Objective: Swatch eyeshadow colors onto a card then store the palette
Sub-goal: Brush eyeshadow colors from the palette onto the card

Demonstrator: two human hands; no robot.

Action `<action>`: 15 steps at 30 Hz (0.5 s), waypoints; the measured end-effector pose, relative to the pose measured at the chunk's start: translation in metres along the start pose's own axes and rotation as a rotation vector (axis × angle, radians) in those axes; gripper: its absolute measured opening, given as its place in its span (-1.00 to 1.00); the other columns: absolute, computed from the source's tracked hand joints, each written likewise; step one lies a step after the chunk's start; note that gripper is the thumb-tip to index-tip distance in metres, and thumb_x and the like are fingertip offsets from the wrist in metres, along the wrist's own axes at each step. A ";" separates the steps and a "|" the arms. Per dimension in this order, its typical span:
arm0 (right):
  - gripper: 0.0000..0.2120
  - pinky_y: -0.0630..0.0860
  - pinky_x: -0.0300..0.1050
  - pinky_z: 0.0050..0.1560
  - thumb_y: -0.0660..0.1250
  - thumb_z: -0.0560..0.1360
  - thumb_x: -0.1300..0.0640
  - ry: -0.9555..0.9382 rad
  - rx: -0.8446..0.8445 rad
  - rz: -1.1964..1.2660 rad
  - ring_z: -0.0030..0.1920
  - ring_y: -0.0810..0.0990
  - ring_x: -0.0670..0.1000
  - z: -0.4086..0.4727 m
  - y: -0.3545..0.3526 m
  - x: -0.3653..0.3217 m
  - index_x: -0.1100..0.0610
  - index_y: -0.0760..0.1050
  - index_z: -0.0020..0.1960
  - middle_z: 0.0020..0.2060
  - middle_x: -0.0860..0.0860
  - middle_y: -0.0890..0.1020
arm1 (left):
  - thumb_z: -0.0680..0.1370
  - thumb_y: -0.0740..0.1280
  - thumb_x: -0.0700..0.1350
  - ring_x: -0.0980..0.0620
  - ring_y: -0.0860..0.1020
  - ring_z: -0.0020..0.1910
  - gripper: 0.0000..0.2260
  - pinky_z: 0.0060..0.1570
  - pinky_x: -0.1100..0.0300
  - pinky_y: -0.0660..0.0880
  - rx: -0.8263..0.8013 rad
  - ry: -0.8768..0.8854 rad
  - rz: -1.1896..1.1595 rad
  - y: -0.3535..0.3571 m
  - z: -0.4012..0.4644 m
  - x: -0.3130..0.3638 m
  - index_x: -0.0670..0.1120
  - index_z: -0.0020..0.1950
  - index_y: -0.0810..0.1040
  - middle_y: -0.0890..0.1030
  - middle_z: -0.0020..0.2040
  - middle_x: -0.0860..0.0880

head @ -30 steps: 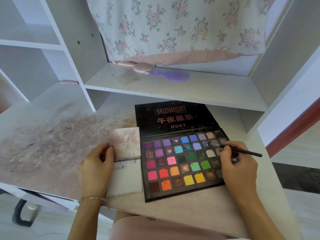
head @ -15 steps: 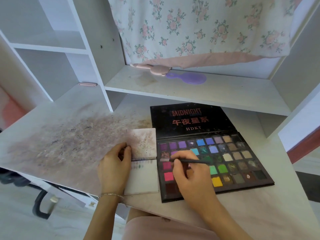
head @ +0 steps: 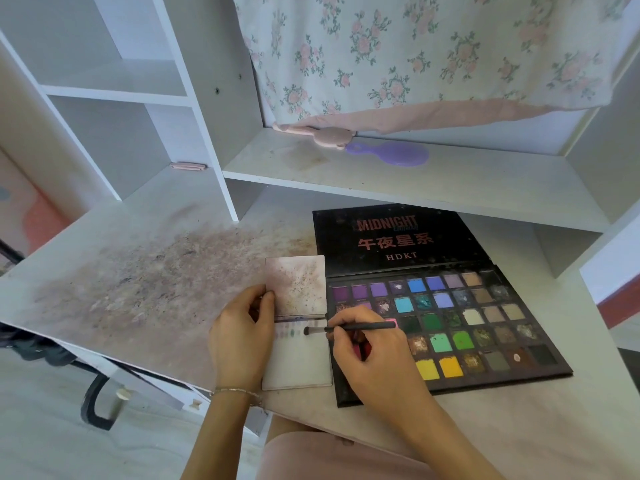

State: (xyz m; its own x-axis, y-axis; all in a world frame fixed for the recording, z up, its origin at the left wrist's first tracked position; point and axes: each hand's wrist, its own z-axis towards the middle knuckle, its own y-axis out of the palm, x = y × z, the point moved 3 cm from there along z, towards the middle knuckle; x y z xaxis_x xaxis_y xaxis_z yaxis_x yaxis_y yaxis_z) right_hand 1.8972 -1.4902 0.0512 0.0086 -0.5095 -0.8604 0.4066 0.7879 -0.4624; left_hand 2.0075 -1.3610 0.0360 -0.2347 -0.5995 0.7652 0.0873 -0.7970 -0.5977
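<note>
An open black eyeshadow palette (head: 485, 320) with many coloured pans lies on the desk, its lid (head: 391, 237) flat behind it. Left of it lies a white swatch card (head: 298, 362) with a row of faint colour marks near its top; a second, stained card (head: 298, 284) lies just beyond it. My left hand (head: 242, 337) holds the cards' left edge, its thumb on the stained card. My right hand (head: 370, 358) pinches a thin black brush (head: 349, 328). The brush's tip touches the white card beside the marks.
The desk (head: 138, 292) is stained with powder on its left half. A shelf (head: 450, 181) above the palette holds a purple hand mirror (head: 391, 155) and a pink comb-like item (head: 318, 133). Floral cloth (head: 415, 53) hangs behind. Open cubbies stand at the left.
My right hand carried the brush from the palette's upper right pans leftward across the palette to the white card. My left hand stayed on the cards. The camera view shifted.
</note>
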 end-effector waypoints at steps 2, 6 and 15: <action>-0.81 0.46 -0.38 -0.09 0.25 0.49 0.20 0.004 -0.012 -0.009 -0.11 0.50 -0.19 0.001 0.001 0.000 -0.11 0.41 -0.10 -0.17 -0.20 0.52 | 0.52 0.31 -0.13 0.03 0.49 -0.23 -0.85 -0.21 0.21 0.35 0.002 0.004 0.002 0.000 0.000 -0.001 -0.10 0.03 0.63 0.65 -0.16 -0.08; -0.83 0.49 -0.33 -0.05 0.24 0.50 0.16 0.016 -0.029 -0.039 -0.07 0.49 -0.19 0.001 0.003 0.002 -0.13 0.40 -0.10 -0.12 -0.14 0.53 | 0.51 0.32 -0.14 0.03 0.47 -0.25 -0.85 -0.25 0.22 0.31 0.017 0.009 0.005 0.000 0.000 -0.001 -0.11 0.03 0.63 0.65 -0.18 -0.09; -0.86 0.48 -0.34 -0.06 0.23 0.50 0.15 0.029 -0.037 -0.048 -0.07 0.50 -0.17 0.002 0.003 0.004 -0.11 0.40 -0.09 -0.10 -0.10 0.54 | 0.51 0.32 -0.14 0.03 0.48 -0.24 -0.85 -0.24 0.22 0.32 0.014 0.014 0.004 0.001 0.000 -0.001 -0.11 0.03 0.63 0.65 -0.17 -0.08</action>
State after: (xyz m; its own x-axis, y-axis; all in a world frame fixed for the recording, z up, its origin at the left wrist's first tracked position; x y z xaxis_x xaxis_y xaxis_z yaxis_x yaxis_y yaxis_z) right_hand 1.9006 -1.4906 0.0469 -0.0367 -0.5374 -0.8426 0.3721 0.7752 -0.5106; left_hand 2.0077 -1.3610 0.0348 -0.2474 -0.6016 0.7595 0.1014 -0.7956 -0.5972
